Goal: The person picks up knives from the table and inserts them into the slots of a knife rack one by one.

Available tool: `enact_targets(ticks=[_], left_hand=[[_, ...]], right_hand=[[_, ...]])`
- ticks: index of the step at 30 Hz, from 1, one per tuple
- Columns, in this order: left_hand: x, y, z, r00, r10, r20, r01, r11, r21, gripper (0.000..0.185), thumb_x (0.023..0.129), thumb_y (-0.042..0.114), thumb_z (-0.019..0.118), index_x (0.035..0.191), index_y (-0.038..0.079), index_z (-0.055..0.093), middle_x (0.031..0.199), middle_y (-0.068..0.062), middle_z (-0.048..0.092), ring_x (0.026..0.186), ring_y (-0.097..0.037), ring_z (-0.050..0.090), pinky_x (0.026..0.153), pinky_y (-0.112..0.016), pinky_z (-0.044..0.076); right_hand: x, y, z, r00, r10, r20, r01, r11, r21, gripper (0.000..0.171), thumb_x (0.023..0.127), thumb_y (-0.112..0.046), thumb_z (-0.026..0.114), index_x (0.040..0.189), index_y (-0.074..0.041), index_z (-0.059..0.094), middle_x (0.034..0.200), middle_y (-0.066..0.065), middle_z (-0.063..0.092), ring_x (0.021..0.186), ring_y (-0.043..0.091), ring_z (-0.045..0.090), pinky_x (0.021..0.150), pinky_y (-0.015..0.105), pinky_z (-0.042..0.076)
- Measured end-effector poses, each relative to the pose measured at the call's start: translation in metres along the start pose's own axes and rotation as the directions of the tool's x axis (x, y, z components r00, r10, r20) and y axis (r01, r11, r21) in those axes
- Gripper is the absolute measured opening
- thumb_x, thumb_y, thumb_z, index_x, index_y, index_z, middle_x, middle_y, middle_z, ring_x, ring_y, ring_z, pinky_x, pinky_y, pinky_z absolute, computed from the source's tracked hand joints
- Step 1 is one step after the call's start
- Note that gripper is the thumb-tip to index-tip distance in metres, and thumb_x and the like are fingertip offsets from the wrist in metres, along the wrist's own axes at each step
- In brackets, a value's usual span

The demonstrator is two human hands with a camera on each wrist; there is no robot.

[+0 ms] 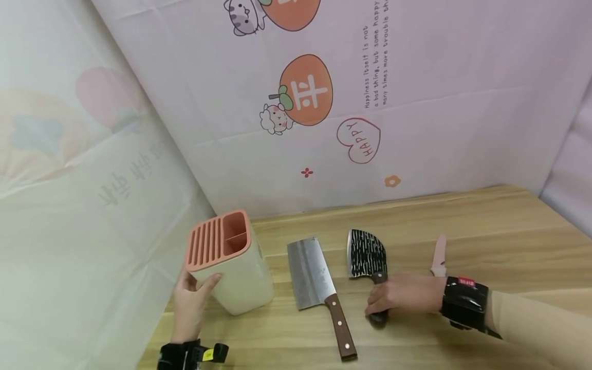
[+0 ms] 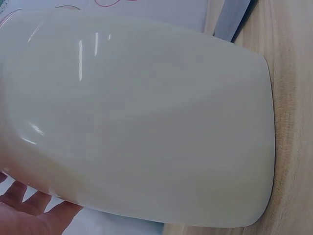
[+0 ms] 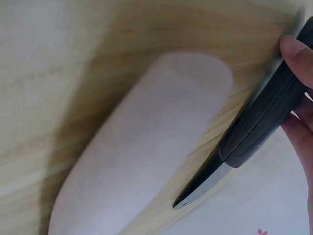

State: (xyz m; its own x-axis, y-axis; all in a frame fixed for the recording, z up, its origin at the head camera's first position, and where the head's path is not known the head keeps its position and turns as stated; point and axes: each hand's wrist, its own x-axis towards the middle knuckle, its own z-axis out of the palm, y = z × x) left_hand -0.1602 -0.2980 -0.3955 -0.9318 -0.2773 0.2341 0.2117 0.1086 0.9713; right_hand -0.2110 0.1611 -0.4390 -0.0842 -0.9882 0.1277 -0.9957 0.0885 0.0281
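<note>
A cream knife block (image 1: pixel 242 288) with a coral slotted top stands at the left of the table. My left hand (image 1: pixel 191 306) grips its near left corner, thumb on the front and fingers round the side. The fingers (image 2: pixel 61 215) show along the block's lower edge in the left wrist view. My right hand (image 1: pixel 402 293) holds the black handle (image 3: pixel 264 112) of a small cleaver (image 1: pixel 367 254) with a black-and-silver patterned blade. Between block and right hand lies a broad cleaver (image 1: pixel 312 272) with a brown riveted handle (image 1: pixel 341 326).
A pink knife (image 1: pixel 439 254) lies on the wooden table (image 1: pixel 518 241) to the right, partly hidden by the right wrist. Its pale handle (image 3: pixel 146 147) looms blurred in the right wrist view. Printed white cloth (image 1: pixel 430 133) hangs behind the table and along the left.
</note>
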Motion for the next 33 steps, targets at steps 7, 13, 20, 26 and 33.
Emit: enact_targets(ticks=[7, 13, 20, 26, 33], left_hand=[[-0.002, -0.002, 0.002, 1.000, -0.010, -0.016, 0.010, 1.000, -0.014, 0.085, 0.092, -0.002, 0.075, 0.162, 0.008, 0.028, 0.162, -0.012, 0.035, 0.149, -0.022, 0.030, 0.115, -0.024, 0.041], [-0.001, -0.002, 0.001, 1.000, -0.009, -0.021, 0.009, 1.000, -0.024, 0.086, 0.091, -0.003, 0.075, 0.163, 0.007, 0.028, 0.162, -0.012, 0.034, 0.150, -0.023, 0.028, 0.115, -0.022, 0.041], [-0.001, -0.001, 0.004, 1.000, -0.002, -0.006, 0.002, 1.000, -0.030, 0.085, 0.091, -0.003, 0.076, 0.162, 0.008, 0.030, 0.161, -0.011, 0.035, 0.149, -0.023, 0.030, 0.112, -0.021, 0.043], [-0.004, 0.000, -0.005, 0.999, -0.011, -0.038, 0.010, 1.000, -0.022, 0.084, 0.091, -0.005, 0.075, 0.162, 0.011, 0.032, 0.159, -0.010, 0.036, 0.145, -0.021, 0.035, 0.107, -0.017, 0.045], [-0.001, -0.002, 0.001, 1.000, 0.008, -0.005, -0.008, 0.999, -0.043, 0.084, 0.091, -0.006, 0.075, 0.162, 0.011, 0.032, 0.163, -0.010, 0.033, 0.149, -0.022, 0.031, 0.117, -0.026, 0.039]], right_hand=[[-0.002, -0.003, -0.014, 0.994, 0.099, -0.037, -0.094, 0.990, 0.109, 0.040, 0.092, -0.011, 0.073, 0.132, -0.012, 0.071, 0.127, 0.001, 0.071, 0.117, 0.019, 0.066, 0.093, 0.029, 0.060], [0.002, -0.001, -0.030, 0.984, 0.096, -0.149, -0.082, 0.992, 0.099, 0.047, 0.084, -0.004, 0.082, 0.131, -0.005, 0.071, 0.126, 0.004, 0.072, 0.113, 0.022, 0.069, 0.093, 0.031, 0.060], [0.014, 0.001, -0.060, 0.934, 0.152, -0.322, -0.078, 0.970, 0.232, 0.058, 0.077, 0.010, 0.083, 0.132, 0.005, 0.066, 0.125, 0.015, 0.071, 0.113, 0.027, 0.069, 0.096, 0.026, 0.057], [0.043, 0.010, -0.083, 0.809, 0.126, -0.574, 0.007, 0.975, 0.223, 0.052, 0.084, -0.002, 0.081, 0.133, 0.007, 0.064, 0.120, 0.019, 0.071, 0.105, 0.029, 0.072, 0.095, 0.025, 0.056], [0.066, 0.026, -0.114, 0.638, 0.209, -0.741, 0.043, 0.951, 0.305, 0.048, 0.093, -0.015, 0.076, 0.138, -0.004, 0.065, 0.113, 0.023, 0.072, 0.106, 0.020, 0.071, 0.091, 0.028, 0.060]])
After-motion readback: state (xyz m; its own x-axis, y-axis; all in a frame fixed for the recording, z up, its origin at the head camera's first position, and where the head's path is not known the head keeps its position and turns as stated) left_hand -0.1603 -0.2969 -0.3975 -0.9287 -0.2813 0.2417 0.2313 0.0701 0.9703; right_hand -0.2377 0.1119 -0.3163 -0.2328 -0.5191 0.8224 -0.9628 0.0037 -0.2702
